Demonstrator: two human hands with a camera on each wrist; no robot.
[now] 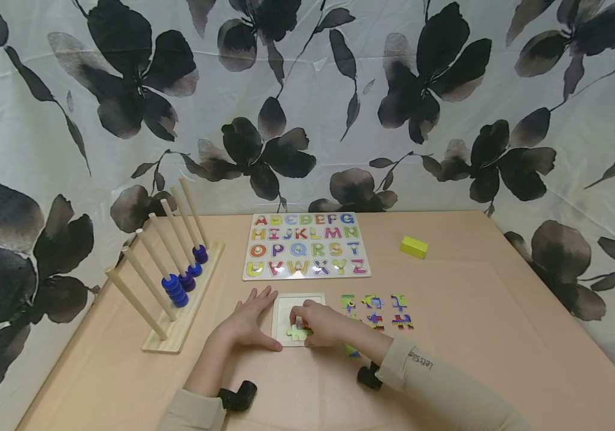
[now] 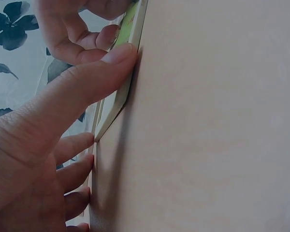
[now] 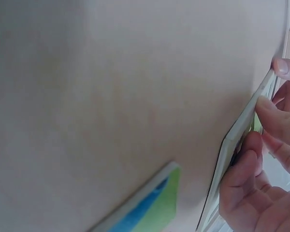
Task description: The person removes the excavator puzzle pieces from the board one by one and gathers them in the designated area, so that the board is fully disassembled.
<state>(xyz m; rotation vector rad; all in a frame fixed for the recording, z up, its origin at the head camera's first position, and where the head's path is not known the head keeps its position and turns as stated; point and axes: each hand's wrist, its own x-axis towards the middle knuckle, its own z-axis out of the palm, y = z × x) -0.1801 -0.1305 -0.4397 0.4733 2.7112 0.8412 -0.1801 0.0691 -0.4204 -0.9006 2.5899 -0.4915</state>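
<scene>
A small white puzzle tray (image 1: 281, 311) lies on the table in front of me. My left hand (image 1: 248, 320) spreads its fingers along the tray's left side, the thumb touching the lower left corner. Inside the tray, near its bottom edge, sits a light-green puzzle piece (image 1: 297, 333). My right hand (image 1: 326, 323) reaches over the tray from the right, pinching that piece between thumb and curled fingers. In the left wrist view the piece's green face (image 2: 124, 33) shows just beyond my left thumb. The right fingers hide part of the tray.
Several colourful loose puzzle pieces (image 1: 375, 321) lie right of the tray, one partly under my right forearm. Behind stands an alphabet board (image 1: 307, 245). A wooden peg rack (image 1: 178, 329) with blue rings is at left, a yellow block (image 1: 414, 247) at back right.
</scene>
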